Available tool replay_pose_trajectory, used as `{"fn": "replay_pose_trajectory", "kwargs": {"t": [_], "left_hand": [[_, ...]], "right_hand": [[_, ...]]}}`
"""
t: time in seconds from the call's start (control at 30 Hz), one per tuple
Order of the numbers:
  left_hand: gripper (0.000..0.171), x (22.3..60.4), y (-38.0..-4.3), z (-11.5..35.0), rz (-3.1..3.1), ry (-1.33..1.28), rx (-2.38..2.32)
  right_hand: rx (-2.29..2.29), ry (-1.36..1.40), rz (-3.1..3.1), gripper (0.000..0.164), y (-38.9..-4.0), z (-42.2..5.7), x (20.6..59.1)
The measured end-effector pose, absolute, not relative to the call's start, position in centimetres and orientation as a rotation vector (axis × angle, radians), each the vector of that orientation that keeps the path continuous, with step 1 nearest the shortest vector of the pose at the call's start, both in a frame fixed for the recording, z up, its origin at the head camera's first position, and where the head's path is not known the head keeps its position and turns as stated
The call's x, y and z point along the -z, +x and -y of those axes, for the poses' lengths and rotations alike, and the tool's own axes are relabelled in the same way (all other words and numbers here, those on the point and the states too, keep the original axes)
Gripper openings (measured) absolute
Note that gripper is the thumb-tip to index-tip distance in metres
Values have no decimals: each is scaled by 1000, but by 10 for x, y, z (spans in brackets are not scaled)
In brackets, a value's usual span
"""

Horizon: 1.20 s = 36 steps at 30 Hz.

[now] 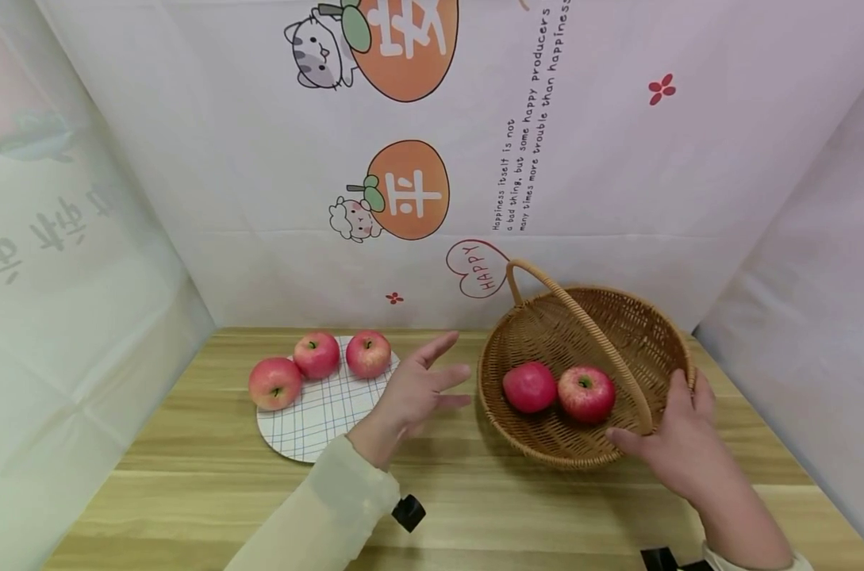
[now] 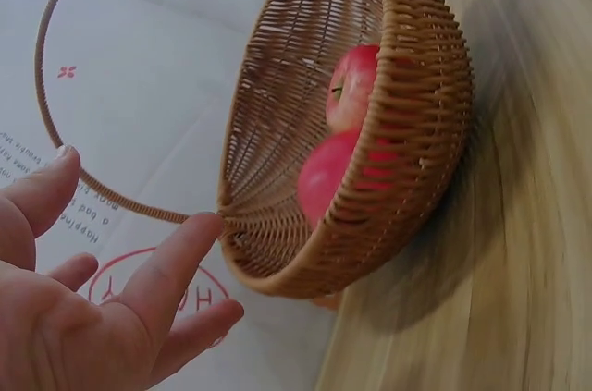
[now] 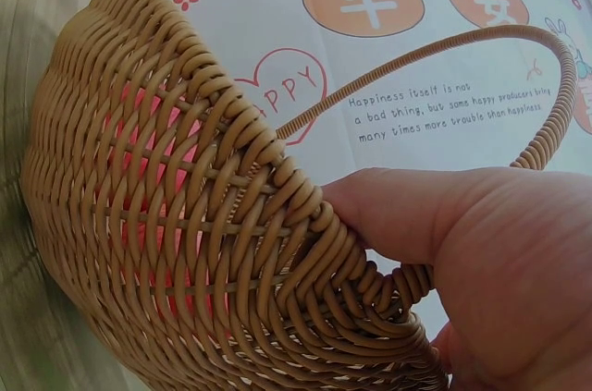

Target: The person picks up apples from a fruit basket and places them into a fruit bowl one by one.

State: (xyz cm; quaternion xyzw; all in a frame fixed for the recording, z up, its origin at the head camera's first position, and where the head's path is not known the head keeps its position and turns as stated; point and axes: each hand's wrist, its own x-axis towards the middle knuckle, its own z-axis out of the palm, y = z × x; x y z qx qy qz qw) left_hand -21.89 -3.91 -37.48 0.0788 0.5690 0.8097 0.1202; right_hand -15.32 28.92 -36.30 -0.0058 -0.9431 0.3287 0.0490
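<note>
In the head view, we see the left hand [image 1: 419, 395] with fingers spread just beside the basket [image 1: 642, 337], which lies at its three o'clock holding two apples [image 1: 586, 394], while three more apples [image 1: 316, 354] line the edge of a checked plate [image 1: 310, 428] at its nine o'clock. In the left wrist view, we find those fingers splayed at eight o'clock. In the right wrist view, we see the right hand [image 3: 509, 262] pinching the basket's rim at four o'clock.

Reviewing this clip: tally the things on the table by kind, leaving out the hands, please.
Apples: 5 (3 on the plate, 2 in the basket)
Basket: 1
Plate: 1
Total: 7
</note>
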Motion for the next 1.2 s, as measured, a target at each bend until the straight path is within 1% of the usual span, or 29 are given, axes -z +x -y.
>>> {"fn": "replay_pose_trajectory", "kwargs": {"t": [0.47,0.67,1.2], "left_hand": [[63,383,-216,-3,-1477,150,-2380],[66,387,-220,-18,-1506,85,-2348],[64,396,-232,-53,-1767,-19,-2158]], "right_hand": [[-1008,-27,2887,132,-153,-289,361],[-1007,-27,2879,132,-153,-289,361],[-997,-24,2877,132,-150,-286,360]]}}
